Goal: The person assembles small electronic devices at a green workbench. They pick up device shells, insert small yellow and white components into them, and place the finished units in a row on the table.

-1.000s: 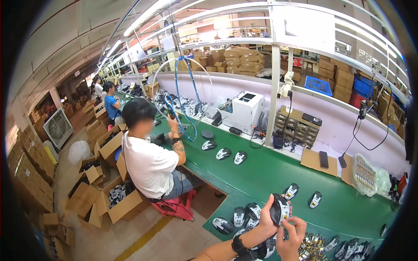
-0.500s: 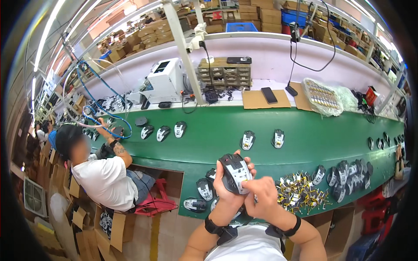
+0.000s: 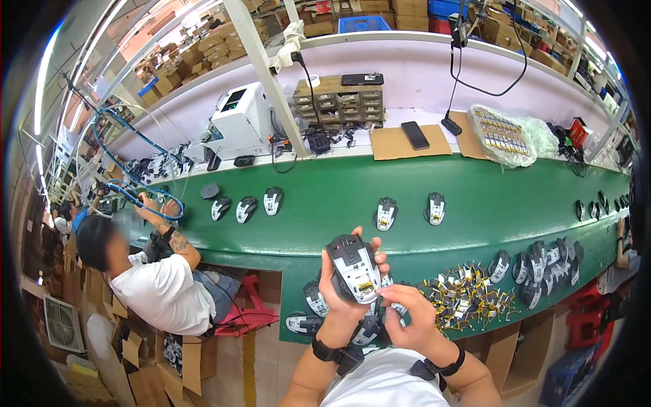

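My left hand (image 3: 337, 306) grips a black and white computer mouse (image 3: 349, 254) from below and the left, its fingertips showing past the far right edge. The underside faces up, and a small yellow-and-silver part sits in the recess at its near end. At the lower right rim is my right hand (image 3: 413, 313), fingers curled and index fingertip against the edge; whatever it may pinch is hidden. Under and around my hands lie several similar mice (image 3: 303, 323), partly covered by my forearms. Just right of my right hand spreads a heap of small silver parts with yellow wires (image 3: 468, 295).
Two mice (image 3: 386, 214) lie ahead on the green bench (image 3: 325, 193), and stacked mice (image 3: 539, 268) to the right. Behind stand a small drawer cabinet (image 3: 339, 102), a phone (image 3: 415, 135) on cardboard, and a bagged tray (image 3: 503, 136). A co-worker (image 3: 146, 285) sits at left.
My right hand has moved off the recess to the mouse's lower right rim, so the yellow part inside now shows. The mouse has shifted slightly left in view.
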### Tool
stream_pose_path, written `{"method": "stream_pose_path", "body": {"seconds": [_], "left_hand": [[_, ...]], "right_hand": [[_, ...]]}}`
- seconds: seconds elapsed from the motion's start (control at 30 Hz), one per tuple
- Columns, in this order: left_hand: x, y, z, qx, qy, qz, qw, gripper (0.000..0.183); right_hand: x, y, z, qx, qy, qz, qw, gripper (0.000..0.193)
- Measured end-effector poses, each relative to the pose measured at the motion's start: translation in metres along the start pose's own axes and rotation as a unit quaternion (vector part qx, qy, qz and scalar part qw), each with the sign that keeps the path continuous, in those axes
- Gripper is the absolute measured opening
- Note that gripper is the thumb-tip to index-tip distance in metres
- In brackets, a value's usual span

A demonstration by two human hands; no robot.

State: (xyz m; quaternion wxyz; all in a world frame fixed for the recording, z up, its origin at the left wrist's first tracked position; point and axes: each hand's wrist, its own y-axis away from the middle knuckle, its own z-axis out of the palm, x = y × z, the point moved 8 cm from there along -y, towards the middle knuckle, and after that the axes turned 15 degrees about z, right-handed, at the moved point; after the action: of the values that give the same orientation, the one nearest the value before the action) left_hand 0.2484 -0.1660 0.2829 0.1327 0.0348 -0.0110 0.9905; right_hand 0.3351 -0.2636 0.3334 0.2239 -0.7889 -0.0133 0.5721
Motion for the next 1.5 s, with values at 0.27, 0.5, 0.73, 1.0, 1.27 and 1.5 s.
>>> {"method": "stream_pose_path", "body": {"seconds": [0.27,0.5,0.73,1.0,1.27,1.5], "left_hand": [[0.052,-0.068,-0.134,0.102,-0.269,-0.091,0.953,0.061],[0.121,-0.174,-0.26,0.131,-0.534,-0.114,0.827,0.04],[0.176,-0.246,-0.241,0.007,-0.957,0.111,0.268,0.059],[0.304,-0.28,-0.279,0.185,-0.977,0.029,0.099,0.087],[0.235,-0.24,-0.216,0.121,-0.578,0.081,0.803,0.059],[0.107,-0.06,-0.003,-0.046,-0.307,0.026,0.95,0.071]], "right_hand": [[0.071,-0.018,-0.006,-0.049,0.081,0.157,0.983,0.027],[0.186,0.033,-0.035,-0.111,0.206,0.308,0.922,0.017],[0.236,0.052,-0.086,-0.019,0.252,0.367,0.895,0.015],[0.241,0.078,-0.117,0.043,0.295,0.393,0.87,0.011],[0.218,0.058,-0.137,0.062,0.282,0.355,0.889,0.013],[0.227,0.073,-0.15,0.022,0.296,0.317,0.901,0.016]]}}
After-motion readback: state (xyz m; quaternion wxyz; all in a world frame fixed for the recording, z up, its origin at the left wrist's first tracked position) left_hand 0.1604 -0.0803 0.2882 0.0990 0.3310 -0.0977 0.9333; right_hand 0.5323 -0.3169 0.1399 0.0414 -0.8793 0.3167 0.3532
